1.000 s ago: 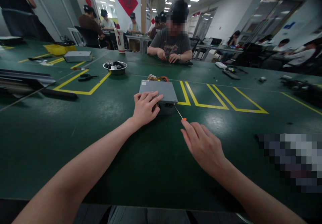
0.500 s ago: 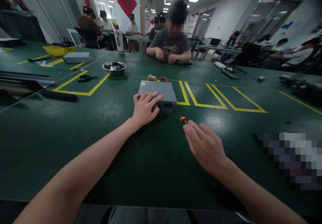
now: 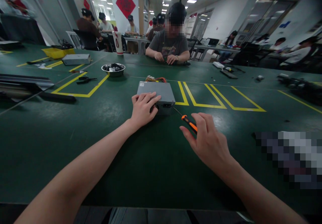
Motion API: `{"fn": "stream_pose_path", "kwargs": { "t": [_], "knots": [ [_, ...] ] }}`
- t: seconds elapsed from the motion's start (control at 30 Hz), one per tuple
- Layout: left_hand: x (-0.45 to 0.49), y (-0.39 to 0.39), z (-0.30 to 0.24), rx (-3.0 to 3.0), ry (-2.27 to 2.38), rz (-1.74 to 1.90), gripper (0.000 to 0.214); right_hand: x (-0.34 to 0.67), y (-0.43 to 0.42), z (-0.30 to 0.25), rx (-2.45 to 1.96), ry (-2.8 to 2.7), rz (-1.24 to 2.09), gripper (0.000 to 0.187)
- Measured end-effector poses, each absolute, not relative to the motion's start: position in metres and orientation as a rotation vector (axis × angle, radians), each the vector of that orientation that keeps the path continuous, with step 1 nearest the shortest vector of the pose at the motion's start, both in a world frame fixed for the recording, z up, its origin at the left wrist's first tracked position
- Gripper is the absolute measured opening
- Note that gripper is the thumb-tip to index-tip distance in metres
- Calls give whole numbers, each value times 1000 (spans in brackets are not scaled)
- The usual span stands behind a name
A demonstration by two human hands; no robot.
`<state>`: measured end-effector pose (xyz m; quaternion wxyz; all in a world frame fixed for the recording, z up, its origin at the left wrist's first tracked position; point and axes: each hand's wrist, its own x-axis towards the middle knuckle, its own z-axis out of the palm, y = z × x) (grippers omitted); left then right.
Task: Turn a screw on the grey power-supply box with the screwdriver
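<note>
A grey metal computer power supply (image 3: 163, 90) lies on the green table, with colored cables (image 3: 157, 79) bunched behind it and a socket in its near face. My left hand (image 3: 144, 109) steadies it, fingers across the top and thumb at the near side. An orange and black screwdriver (image 3: 189, 123) slants from my right hand (image 3: 208, 138), its tip close to the near right corner; I cannot tell whether it touches. The right thumb stands apart from the handle, while the other fingers curl over the handle's rear, which is hidden in the palm.
A metal bowl (image 3: 113, 70) of dark small parts stands back left. Beyond it are a second grey metal box (image 3: 76, 59), a yellow tray (image 3: 57, 52) and a white cup (image 3: 117, 43). A person (image 3: 168, 43) sits opposite. Dark cables (image 3: 300, 86) lie far right.
My right thumb has come off the screwdriver and the fingers have loosened, baring more of the handle. The screwdriver tip sits slightly lower. My left hand stays on the power supply.
</note>
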<state>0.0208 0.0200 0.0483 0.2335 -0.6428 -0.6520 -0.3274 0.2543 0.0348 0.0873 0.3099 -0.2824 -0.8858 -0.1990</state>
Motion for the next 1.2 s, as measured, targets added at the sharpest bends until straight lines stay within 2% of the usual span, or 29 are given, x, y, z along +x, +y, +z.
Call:
{"fn": "stream_pose_path", "kwargs": {
  "t": [0.13, 0.4, 0.77, 1.0, 1.13, 1.2],
  "knots": [
    [21, 21, 47, -1764, -1787, -897, 36, 255, 34, 85, -834, -2351, -536, 28],
    [21, 21, 47, -1762, -1792, -895, 35, 255, 32, 83, -537, -2380, -665, 8],
    [23, 19, 48, -1763, -1807, -913, 37, 258, 30, 83, -440, -2450, -716, 19],
    [22, 19, 49, -1771, -1808, -905, 39, 253, 38, 83, -422, -2434, -394, 12],
    [22, 19, 49, -1772, -1819, -903, 38, 252, 45, 81, -644, -2485, -226, 41],
    [22, 19, 49, -1775, -1815, -901, 37, 251, 47, 79, -694, -2437, -157, 46]
  ]
}}
